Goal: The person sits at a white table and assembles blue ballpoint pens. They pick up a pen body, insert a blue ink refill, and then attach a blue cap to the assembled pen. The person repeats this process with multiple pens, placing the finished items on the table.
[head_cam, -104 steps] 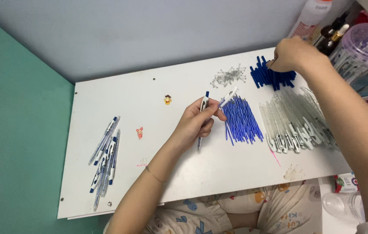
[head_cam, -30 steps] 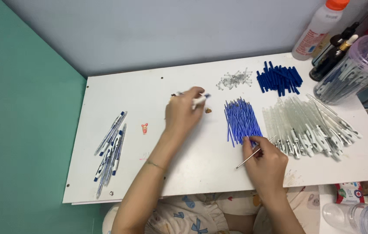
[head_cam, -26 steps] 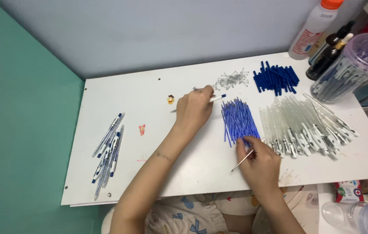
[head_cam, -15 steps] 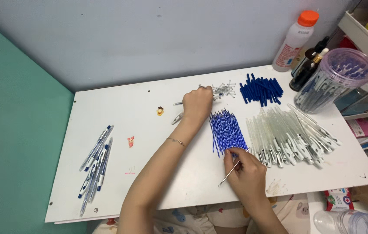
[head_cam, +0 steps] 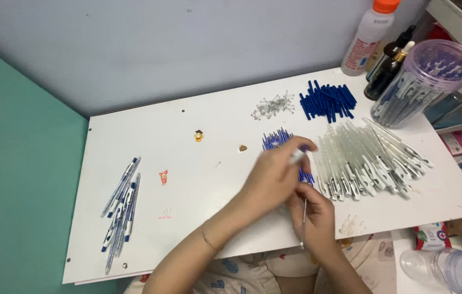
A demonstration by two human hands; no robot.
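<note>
My left hand (head_cam: 273, 177) holds a clear pen barrel (head_cam: 298, 156) with a blue end, just above my right hand (head_cam: 313, 211). In my right hand is a thin ink refill (head_cam: 303, 223), pointing down toward the table's front edge. Both hands meet over the near end of the pile of blue refills (head_cam: 281, 142), which they partly hide. Right of the hands lies a heap of clear pen barrels (head_cam: 367, 158). Blue pen caps (head_cam: 327, 101) and small springs and tips (head_cam: 273, 105) lie farther back. Finished pens (head_cam: 121, 202) are piled at the left.
The white table (head_cam: 198, 207) meets a teal wall on the left. At the back right stand a white bottle with an orange cap (head_cam: 368, 35), dark dropper bottles (head_cam: 387, 65) and a clear jar of pen parts (head_cam: 422, 81). Small stickers (head_cam: 199, 135) dot the table. A clear container (head_cam: 448, 268) sits below right.
My left hand came back from the springs pile with the pen barrel and joined my right hand, which still holds the refill. The view shifted left and closer.
</note>
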